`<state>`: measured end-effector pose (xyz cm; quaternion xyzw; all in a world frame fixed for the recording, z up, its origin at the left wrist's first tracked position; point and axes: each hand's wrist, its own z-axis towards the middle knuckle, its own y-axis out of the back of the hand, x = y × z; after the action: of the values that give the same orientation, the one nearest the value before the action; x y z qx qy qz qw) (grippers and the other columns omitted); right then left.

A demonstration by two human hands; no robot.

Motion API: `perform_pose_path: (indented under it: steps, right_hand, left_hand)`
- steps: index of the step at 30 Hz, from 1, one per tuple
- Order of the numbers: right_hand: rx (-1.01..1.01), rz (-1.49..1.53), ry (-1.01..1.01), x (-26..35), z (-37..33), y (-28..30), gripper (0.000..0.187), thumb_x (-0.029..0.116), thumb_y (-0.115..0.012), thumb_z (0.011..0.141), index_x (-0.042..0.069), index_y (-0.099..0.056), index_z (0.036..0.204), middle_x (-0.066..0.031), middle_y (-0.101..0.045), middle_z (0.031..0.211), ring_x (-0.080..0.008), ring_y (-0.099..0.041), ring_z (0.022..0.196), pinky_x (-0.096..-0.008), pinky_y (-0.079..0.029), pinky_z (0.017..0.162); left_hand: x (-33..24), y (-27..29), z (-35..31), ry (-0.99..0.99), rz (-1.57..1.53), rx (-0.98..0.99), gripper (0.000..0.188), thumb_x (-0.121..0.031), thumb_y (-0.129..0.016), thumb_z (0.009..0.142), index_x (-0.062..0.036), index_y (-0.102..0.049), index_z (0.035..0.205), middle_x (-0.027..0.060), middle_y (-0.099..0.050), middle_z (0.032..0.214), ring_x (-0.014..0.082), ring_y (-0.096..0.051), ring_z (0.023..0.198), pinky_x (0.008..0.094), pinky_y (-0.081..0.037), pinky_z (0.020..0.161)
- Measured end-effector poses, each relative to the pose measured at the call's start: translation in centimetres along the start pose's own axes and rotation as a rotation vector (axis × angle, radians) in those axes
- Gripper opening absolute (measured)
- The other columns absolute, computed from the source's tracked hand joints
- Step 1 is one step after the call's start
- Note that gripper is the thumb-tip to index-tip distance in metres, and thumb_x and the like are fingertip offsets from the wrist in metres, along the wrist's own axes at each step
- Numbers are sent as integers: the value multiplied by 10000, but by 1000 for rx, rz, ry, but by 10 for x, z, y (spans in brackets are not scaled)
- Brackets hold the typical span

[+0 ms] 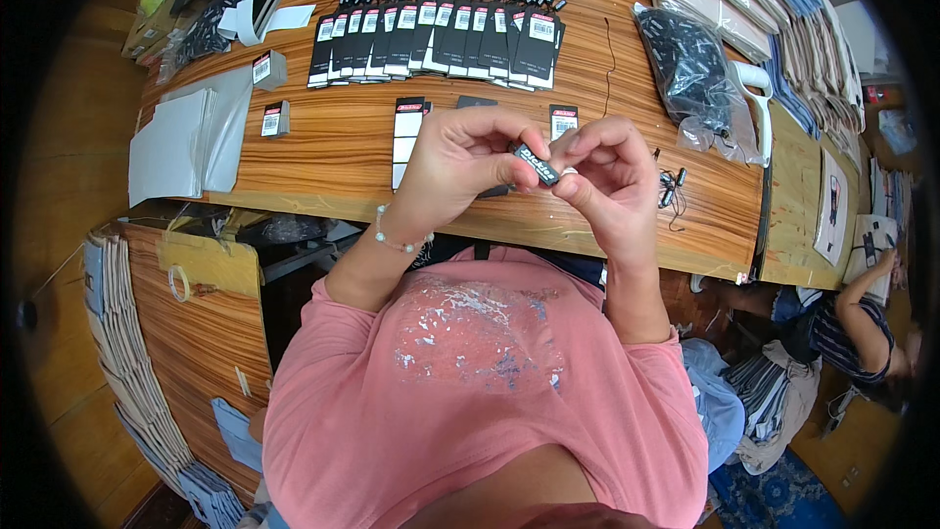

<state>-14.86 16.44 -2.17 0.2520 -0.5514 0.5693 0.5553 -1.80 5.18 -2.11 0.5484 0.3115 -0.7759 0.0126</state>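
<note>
Both hands meet above the near part of the table. My left hand (455,152), with a beaded bracelet at its wrist, pinches a small black seal tag (537,166) with white lettering. Thumb and fingers of my right hand (612,171) are closed at the tag's other end; exactly what lies between them is partly hidden. Beneath the hands lie a hang tag with white panels (406,142) and another labelled hang tag (563,120), both partly covered. Behind them, black hang tags (431,44) overlap in a long row, their corded ends pointing away from me.
Two small label stacks (275,119) and grey-white sheets (186,137) lie at left. Several corded black seals (672,186) rest right of my hands. Farther right are a clear bag of black seals (690,73), a white handled tool (754,103) and folded garments (725,0). Another person (857,328) sits at far right.
</note>
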Motion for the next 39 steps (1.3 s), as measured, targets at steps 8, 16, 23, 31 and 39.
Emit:
perform_pose_path:
  steps: [8, 16, 23, 31, 39]
  right_hand:
    - [72, 44, 97, -2, 2, 1, 301, 63, -725, 706, -30, -557, 937, -85, -544, 901, -162, -522, 854, -284, -423, 791]
    - [24, 37, 161, -8, -5, 3, 265, 71, -728, 704, -28, -593, 910, -102, -556, 929, -167, -529, 863, -279, -424, 777]
    - [-5, 22, 91, -3, -1, 0, 134, 25, -665, 749, -24, -618, 864, -111, -576, 915, -167, -538, 869, -278, -435, 763]
    - [-39, -16, 156, -9, -5, -4, 111, 9, -645, 767, -24, -592, 858, -94, -570, 889, -139, -541, 797, -241, -443, 689]
    - [-74, 26, -192, 5, -6, -10, 149, 70, -563, 851, -14, -521, 965, -88, -585, 900, -80, -526, 747, -174, -414, 635]
  left_hand:
    - [-3, -9, -5, -21, 78, 30, 144, 28, -648, 751, 55, -608, 887, 93, -609, 828, 123, -596, 722, 222, -512, 619]
    - [-2, -13, -3, 1, 51, 70, 144, 27, -642, 758, 55, -598, 892, 91, -604, 809, 122, -598, 701, 227, -512, 595]
    - [11, -2, -2, -57, -128, -22, 154, 18, -637, 767, 62, -585, 906, 90, -599, 829, 123, -600, 706, 230, -515, 611]
    - [13, -7, -4, 8, -71, -45, 121, 46, -616, 774, 61, -588, 891, 87, -599, 829, 122, -601, 691, 231, -522, 626]
    - [-5, 5, 4, -237, 535, 24, 193, 0, -676, 714, 3, -646, 905, 64, -568, 879, 136, -566, 784, 245, -466, 693]
